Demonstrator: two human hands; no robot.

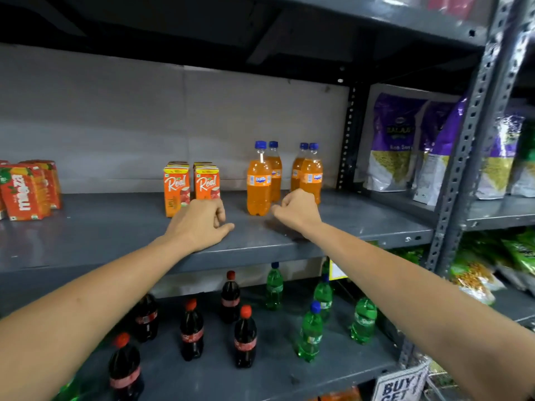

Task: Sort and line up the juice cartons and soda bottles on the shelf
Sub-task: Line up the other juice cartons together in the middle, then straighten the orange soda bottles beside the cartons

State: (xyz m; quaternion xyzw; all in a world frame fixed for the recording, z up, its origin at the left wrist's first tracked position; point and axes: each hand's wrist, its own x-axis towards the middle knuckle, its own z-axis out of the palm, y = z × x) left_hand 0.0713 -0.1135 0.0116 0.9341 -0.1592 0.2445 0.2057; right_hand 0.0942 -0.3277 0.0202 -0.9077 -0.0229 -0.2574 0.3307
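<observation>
At the far left of the shelf (115, 235), the mango juice cartons (26, 192) stand bunched together, one cut off by the frame edge, well apart from everything else. They look like a group already gathered by kind.

Towards the middle, the apple juice cartons (191, 185) stand in two short files, front faces outward, with more cartons tucked behind each. The left hand (199, 224) hangs just in front of the right-hand file, hiding its base. Its fingers are loosely curled and it grips nothing; whether the knuckles touch the carton cannot be told. It seems placed there to nudge the carton fronts level.

Next come the orange soda bottles (260, 180), upright in two pairs, each pair one behind the other, with a gap between the pairs. The right hand (298, 211) hovers low in front of that gap, covering the foot of the right front bottle, fingers half curled and empty. The left front bottle stands a little further forward than the right one, so I judge the fronts not yet level.

Further right, beyond the upright post (469, 134), snack bags (396, 146) fill the neighbouring bay.

On the lower shelf (275, 380), cola bottles (191, 331) on the left and green bottles (311, 331) on the right stand scattered and loosely spaced, probably awaiting straightening.
</observation>
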